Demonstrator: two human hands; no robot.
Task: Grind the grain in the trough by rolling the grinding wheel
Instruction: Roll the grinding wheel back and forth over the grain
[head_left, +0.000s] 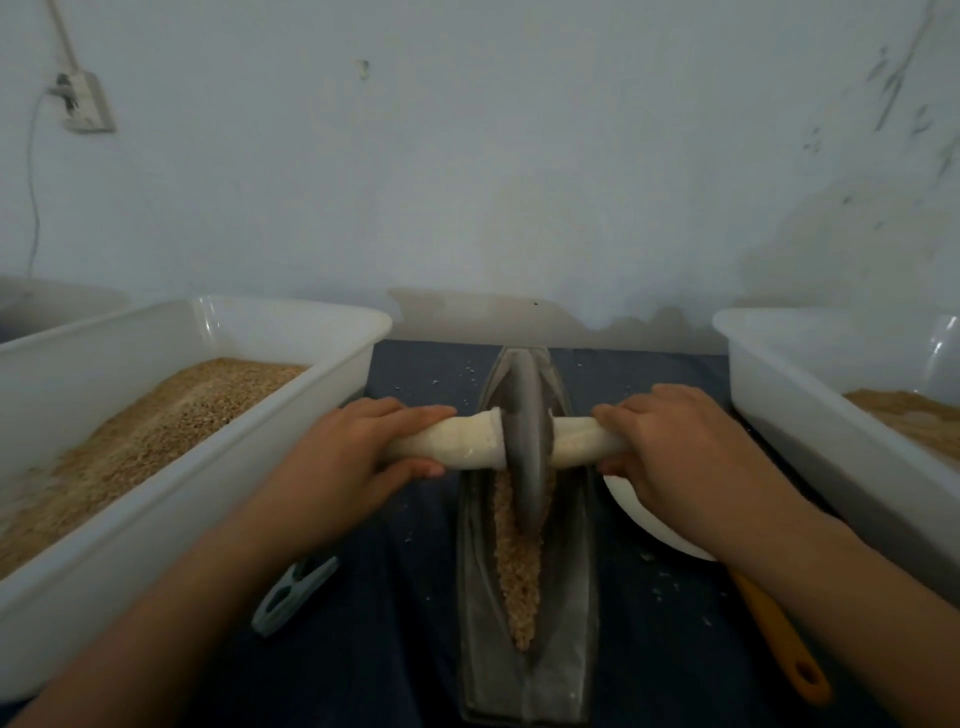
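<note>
Grain (519, 566): where it lies loose along the near trough (566, 597), light, spills easily.
Hands: left hand (358, 447) and right hand (670, 441), fingers curled round the cloth-wrapped axle (457, 441).
Grinding wheel (524, 441): mid-trough, likely heavy, stiff; hold both handle ends evenly.

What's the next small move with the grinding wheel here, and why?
Probably roll the grinding wheel back toward the body. Both the left hand and right hand grip its cloth-wrapped handle, and the wheel sits toward the far half of the trough, while the visible grain lies in the near part of the groove, not under the wheel.
</note>
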